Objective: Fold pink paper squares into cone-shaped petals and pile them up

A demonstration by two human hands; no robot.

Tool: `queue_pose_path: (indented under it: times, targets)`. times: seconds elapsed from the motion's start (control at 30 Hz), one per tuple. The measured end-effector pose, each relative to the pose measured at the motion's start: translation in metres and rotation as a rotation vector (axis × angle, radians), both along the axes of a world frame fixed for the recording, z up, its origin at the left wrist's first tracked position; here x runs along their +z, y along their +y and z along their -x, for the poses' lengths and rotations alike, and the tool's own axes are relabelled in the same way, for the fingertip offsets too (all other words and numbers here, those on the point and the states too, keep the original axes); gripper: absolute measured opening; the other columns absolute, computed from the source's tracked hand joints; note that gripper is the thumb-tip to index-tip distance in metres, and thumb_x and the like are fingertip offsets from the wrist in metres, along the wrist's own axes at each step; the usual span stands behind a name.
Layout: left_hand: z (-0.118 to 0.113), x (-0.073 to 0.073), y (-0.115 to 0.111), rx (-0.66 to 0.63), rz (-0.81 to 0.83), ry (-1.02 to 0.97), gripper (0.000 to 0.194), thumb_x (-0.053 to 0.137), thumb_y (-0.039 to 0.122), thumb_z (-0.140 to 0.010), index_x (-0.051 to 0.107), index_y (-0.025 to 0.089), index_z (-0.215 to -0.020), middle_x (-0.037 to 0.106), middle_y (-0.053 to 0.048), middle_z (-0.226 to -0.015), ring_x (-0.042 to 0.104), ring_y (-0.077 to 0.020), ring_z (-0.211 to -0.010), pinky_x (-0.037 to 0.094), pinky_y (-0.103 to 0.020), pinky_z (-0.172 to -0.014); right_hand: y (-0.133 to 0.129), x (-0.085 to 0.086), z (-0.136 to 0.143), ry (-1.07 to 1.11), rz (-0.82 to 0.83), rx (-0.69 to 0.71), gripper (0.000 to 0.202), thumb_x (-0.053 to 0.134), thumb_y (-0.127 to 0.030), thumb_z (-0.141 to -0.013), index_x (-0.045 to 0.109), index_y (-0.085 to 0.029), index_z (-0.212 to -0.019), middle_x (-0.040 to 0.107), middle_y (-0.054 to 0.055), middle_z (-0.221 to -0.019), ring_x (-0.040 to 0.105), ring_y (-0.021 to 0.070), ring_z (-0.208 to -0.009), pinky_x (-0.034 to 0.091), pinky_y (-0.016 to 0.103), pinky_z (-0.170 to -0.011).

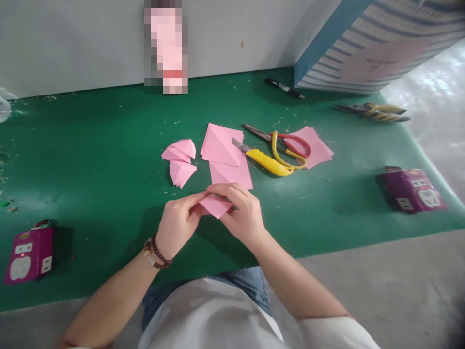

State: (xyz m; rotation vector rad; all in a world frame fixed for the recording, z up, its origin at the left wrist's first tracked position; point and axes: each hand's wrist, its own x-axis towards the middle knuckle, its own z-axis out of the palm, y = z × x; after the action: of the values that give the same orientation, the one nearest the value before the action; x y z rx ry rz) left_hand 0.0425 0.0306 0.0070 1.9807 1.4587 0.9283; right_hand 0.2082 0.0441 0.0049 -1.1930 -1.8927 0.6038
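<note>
Between my two hands is a folded piece of pink paper (217, 205), one corner pointing toward me. My left hand (179, 218), with beaded bracelets at the wrist, is closed on the paper's left side. On its right side, the fingers of my right hand (244, 213) wrap round the far edge. Just beyond lie creased pink sheets (222, 145), with a yellow-handled cutter (269, 162) partly over them. Red and yellow scissors (276, 138) rest against the cutter and over more pink paper (317, 148). Folded pink pieces (180, 160) sit to the left.
On the green table (90, 145) are purple boxes at the left (31, 254) and right (414, 190). Pliers (374, 111) and a pen (283, 87) lie at the back right, near a striped box (363, 53). A blurred pink object (169, 48) stands at the back.
</note>
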Motion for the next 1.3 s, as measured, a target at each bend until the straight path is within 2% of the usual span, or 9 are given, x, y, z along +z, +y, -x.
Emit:
queue_pose_path:
  times: [0.23,0.4,0.6,0.8,0.9,1.0,1.1,1.2,1.3]
  targets:
    - [0.001,0.005,0.003,-0.087,0.279,-0.141,0.026,0.050,0.011,-0.088,0.074,0.018,-0.094,0.076,-0.001,-0.078,0.071,-0.0168,-0.065,0.057,-0.023,-0.060,0.003,-0.001,-0.002,-0.033,0.152,-0.010,0.025,0.058,-0.006,-0.077,0.073,-0.024,-0.085,0.076,0.000,-0.090,0.071,0.0167,-0.082,0.056,0.027,-0.071]
    - [0.005,0.002,0.009,-0.061,0.493,-0.343,0.024,0.052,0.021,-0.090,0.074,0.017,-0.097,0.077,-0.006,-0.088,0.073,-0.0207,-0.078,0.061,-0.030,-0.068,0.006,0.001,-0.004,0.017,0.271,-0.008,0.034,0.058,-0.004,-0.070,0.071,-0.024,-0.095,0.075,0.001,-0.095,0.071,0.0171,-0.085,0.056,0.027,-0.072]
    - [0.004,0.000,0.012,-0.023,0.828,-0.593,0.027,0.060,0.035,-0.087,0.074,0.013,-0.082,0.073,-0.005,-0.072,0.073,-0.0212,-0.067,0.064,-0.035,-0.062,0.012,0.013,-0.013,0.217,0.369,0.048,0.015,0.062,-0.018,-0.082,0.069,-0.021,-0.095,0.074,0.002,-0.093,0.071,0.0166,-0.085,0.058,0.029,-0.076]
    - [0.004,-0.004,0.011,-0.017,0.764,-0.529,0.029,0.060,0.040,-0.087,0.073,0.014,-0.086,0.074,-0.006,-0.076,0.073,-0.0201,-0.067,0.064,-0.032,-0.061,0.014,0.030,-0.017,0.057,0.397,0.203,0.017,0.066,-0.038,-0.087,0.071,-0.022,-0.089,0.074,0.006,-0.102,0.070,0.0207,-0.097,0.056,0.032,-0.081]
    - [0.005,-0.004,0.010,-0.018,0.719,-0.461,0.026,0.057,0.035,-0.089,0.073,0.015,-0.084,0.074,-0.006,-0.075,0.073,-0.0192,-0.064,0.062,-0.028,-0.057,0.016,0.031,-0.014,-0.065,0.373,0.150,0.009,0.065,-0.027,-0.086,0.068,-0.022,-0.093,0.075,0.002,-0.096,0.070,0.0176,-0.085,0.055,0.028,-0.071]
    - [0.007,-0.002,0.009,-0.030,0.678,-0.389,0.023,0.053,0.026,-0.088,0.072,0.016,-0.082,0.074,-0.004,-0.073,0.073,-0.0184,-0.064,0.060,-0.025,-0.056,0.020,0.030,-0.014,-0.240,0.346,0.147,0.027,0.072,-0.019,-0.076,0.067,-0.024,-0.103,0.075,0.000,-0.100,0.070,0.0179,-0.081,0.054,0.028,-0.068]
    - [0.007,0.001,0.009,-0.034,0.630,-0.329,0.023,0.050,0.020,-0.086,0.073,0.017,-0.082,0.072,-0.001,-0.069,0.072,-0.0179,-0.064,0.057,-0.024,-0.057,0.024,0.031,-0.018,-0.290,0.348,0.220,0.041,0.079,-0.032,-0.073,0.068,-0.025,-0.111,0.074,0.003,-0.108,0.071,0.0214,-0.089,0.055,0.031,-0.072]
    - [0.007,0.001,0.009,-0.030,0.582,-0.283,0.025,0.049,0.020,-0.085,0.074,0.018,-0.088,0.073,-0.002,-0.072,0.071,-0.0182,-0.065,0.056,-0.025,-0.059,0.028,0.031,-0.021,-0.245,0.358,0.210,0.029,0.073,-0.039,-0.081,0.071,-0.024,-0.106,0.075,0.004,-0.104,0.071,0.0206,-0.088,0.056,0.030,-0.071]
    - [0.006,0.002,0.008,-0.031,0.482,-0.182,0.030,0.047,0.018,-0.085,0.074,0.020,-0.096,0.074,-0.001,-0.075,0.069,-0.0170,-0.067,0.052,-0.024,-0.059,0.030,0.028,-0.019,-0.247,0.341,0.165,0.013,0.070,-0.028,-0.083,0.074,-0.023,-0.094,0.076,0.002,-0.094,0.071,0.0173,-0.078,0.054,0.027,-0.067]
